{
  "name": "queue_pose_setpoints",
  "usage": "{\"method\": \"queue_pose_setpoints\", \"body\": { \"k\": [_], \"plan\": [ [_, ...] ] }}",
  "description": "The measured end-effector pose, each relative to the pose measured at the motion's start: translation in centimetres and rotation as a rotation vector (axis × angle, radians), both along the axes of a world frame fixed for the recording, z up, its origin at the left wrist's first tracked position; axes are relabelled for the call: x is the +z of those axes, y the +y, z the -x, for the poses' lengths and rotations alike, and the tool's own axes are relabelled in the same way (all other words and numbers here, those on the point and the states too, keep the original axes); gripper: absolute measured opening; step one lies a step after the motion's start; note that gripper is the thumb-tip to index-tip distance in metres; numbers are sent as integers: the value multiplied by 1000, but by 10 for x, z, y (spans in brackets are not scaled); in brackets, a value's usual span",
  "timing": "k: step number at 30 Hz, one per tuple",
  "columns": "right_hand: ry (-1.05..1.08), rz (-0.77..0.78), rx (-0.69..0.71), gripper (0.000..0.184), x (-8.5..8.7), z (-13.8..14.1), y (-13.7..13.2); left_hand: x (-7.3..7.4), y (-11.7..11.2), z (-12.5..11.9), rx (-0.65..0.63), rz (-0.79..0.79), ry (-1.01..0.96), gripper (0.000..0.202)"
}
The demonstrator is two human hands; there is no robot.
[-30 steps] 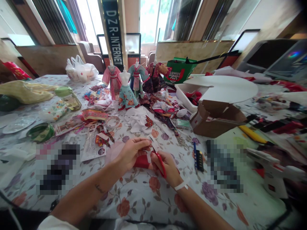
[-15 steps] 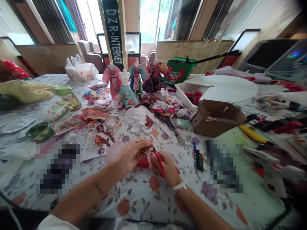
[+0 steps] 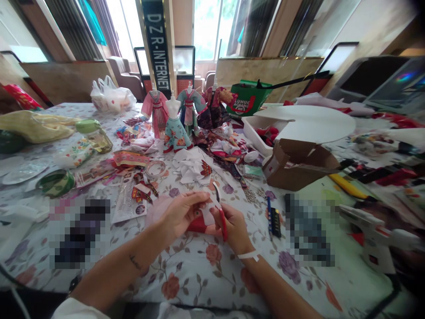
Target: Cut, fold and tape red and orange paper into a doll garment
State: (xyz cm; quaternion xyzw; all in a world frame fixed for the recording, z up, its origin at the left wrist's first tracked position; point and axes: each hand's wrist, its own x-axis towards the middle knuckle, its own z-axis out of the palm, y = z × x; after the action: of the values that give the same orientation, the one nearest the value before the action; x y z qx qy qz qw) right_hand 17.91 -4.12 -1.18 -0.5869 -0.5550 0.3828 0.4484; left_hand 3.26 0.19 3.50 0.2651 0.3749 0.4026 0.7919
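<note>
Over the tablecloth, best to tension the white piece pinched in the left hand and steady the scissors clasped in the right hand.

The red-handled scissors point forward, tilted, just beside a thin white piece (paper or cloth, hard to tell); below, red material lies on the worktop.

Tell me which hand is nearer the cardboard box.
Right: the right hand is in front of the cardboard box and to its left; the left hand is farther left.
</note>
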Motion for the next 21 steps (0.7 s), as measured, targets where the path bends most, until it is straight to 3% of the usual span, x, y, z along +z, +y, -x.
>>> {"method": "queue_pose_setpoints", "body": {
  "k": [5,7,10,13,17,21],
  "plan": [
    [-256,-86,-7,41,-3,-7,4,13,18,18,312,-283,70,21],
    [-351,-120,6,40,-6,-8,5,12,22,20,281,-395,156,37],
    [-492,-160,48,34,-10,-8,4,5,25,18,60,-465,269,72],
    [-620,-192,86,27,-12,-6,1,-2,25,14,-16,-492,325,74],
    [-732,-216,62,26,-10,-7,3,-3,25,14,138,-567,343,62],
    [-735,-182,-88,19,-8,-31,18,1,28,18,312,-553,302,66]
  ]
}}
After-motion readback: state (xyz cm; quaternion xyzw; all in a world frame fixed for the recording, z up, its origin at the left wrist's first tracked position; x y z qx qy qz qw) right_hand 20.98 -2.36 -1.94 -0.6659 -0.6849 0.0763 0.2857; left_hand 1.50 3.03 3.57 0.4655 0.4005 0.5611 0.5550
